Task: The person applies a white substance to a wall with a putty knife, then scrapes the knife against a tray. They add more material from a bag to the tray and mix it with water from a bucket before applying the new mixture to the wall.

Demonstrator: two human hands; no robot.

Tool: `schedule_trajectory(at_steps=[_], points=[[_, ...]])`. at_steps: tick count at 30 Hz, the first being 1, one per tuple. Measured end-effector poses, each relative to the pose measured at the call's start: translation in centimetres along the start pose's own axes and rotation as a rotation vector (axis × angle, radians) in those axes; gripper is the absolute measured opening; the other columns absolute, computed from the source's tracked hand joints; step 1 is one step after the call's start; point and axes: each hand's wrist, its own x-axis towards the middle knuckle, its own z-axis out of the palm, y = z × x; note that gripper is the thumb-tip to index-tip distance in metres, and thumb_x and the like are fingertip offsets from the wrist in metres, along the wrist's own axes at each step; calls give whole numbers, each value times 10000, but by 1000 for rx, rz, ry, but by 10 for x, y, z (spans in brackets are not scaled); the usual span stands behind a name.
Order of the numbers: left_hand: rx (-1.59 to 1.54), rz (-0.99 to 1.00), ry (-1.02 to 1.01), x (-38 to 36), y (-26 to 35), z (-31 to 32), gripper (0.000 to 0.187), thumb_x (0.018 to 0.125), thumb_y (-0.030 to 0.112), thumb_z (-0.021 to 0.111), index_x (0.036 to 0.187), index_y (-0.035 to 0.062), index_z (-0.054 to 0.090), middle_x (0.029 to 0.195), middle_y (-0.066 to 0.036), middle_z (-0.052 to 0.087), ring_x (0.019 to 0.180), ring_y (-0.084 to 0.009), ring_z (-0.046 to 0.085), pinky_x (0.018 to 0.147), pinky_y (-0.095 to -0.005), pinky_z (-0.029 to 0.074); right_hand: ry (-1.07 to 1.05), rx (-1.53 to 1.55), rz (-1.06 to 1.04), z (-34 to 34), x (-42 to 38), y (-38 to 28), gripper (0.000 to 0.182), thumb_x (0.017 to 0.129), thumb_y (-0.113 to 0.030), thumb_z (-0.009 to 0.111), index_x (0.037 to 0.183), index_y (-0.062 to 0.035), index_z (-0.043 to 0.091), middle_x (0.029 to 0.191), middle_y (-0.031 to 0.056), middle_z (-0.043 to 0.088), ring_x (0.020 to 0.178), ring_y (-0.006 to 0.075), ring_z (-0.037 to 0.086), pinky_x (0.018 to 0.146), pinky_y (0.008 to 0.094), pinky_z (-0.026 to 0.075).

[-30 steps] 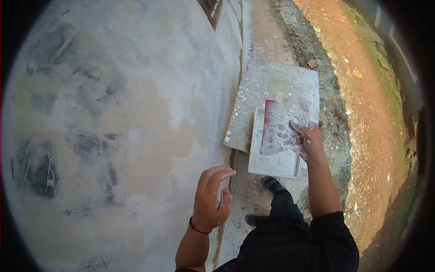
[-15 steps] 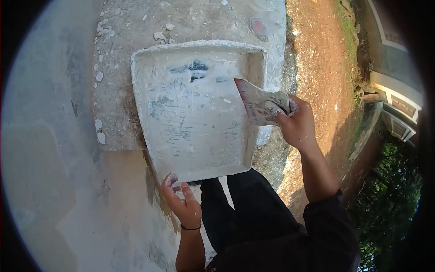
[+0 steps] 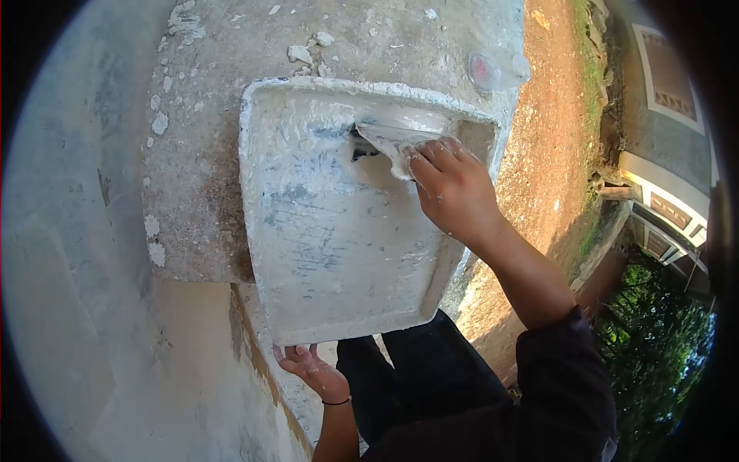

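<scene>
Your right hand [image 3: 456, 189] clasps the putty-coated scraper [image 3: 391, 140], its blade in the far part of the tray [image 3: 339, 254]. The tray overhangs the near edge of the bench [image 3: 192, 162]; your left hand's [image 3: 317, 375] bent fingers meet its near-left corner, their grip unclear.

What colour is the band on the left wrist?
Black: a thin band just below the left hand, seen in the head view.

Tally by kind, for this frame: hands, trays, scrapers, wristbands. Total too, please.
Hands: 2, left hand and right hand
Tray: 1
Scraper: 1
Dark wristband: 1
Total: 5
</scene>
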Motion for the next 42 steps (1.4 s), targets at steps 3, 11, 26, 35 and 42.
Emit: schedule_trajectory(at_steps=[3,11,26,35,42], points=[[-311,-72,-140,3,-5,6,504,887,249,410,1330,101,222,1308,-112,340,1189,-248,358,971,-450,320,31,-44,-49,12,-8,-8,206,654,-71,559,855,-26,573,883,112,568,809,263,570,655,336,495],[-450,-169,-165,2,4,12,573,852,338,457,1335,106,253,1340,-126,317,1226,-286,331,1006,-456,292,35,-63,-60,-13,-43,-33,291,673,-85,550,950,-14,601,967,135,585,838,262,585,674,341,492],[-367,15,-300,-12,4,3,747,724,161,539,1368,57,175,1332,-166,302,1239,-317,320,1011,-503,301,-17,-24,-33,5,-47,-38,335,688,-143,542,993,-13,585,1016,171,574,871,292,583,730,366,502],[-379,25,-295,-9,-11,-5,743,713,121,537,1362,43,185,1315,-167,331,1218,-327,347,996,-502,327,-22,-55,-8,20,-37,-29,321,703,-124,531,999,-12,582,1036,170,564,888,312,580,736,371,503],[-520,-17,-316,-6,-8,2,662,717,47,508,1330,31,257,1269,-141,388,1162,-288,410,975,-474,360,60,-16,46,-2,-20,-10,281,683,-70,548,957,-16,582,970,135,568,859,299,567,704,374,490]])
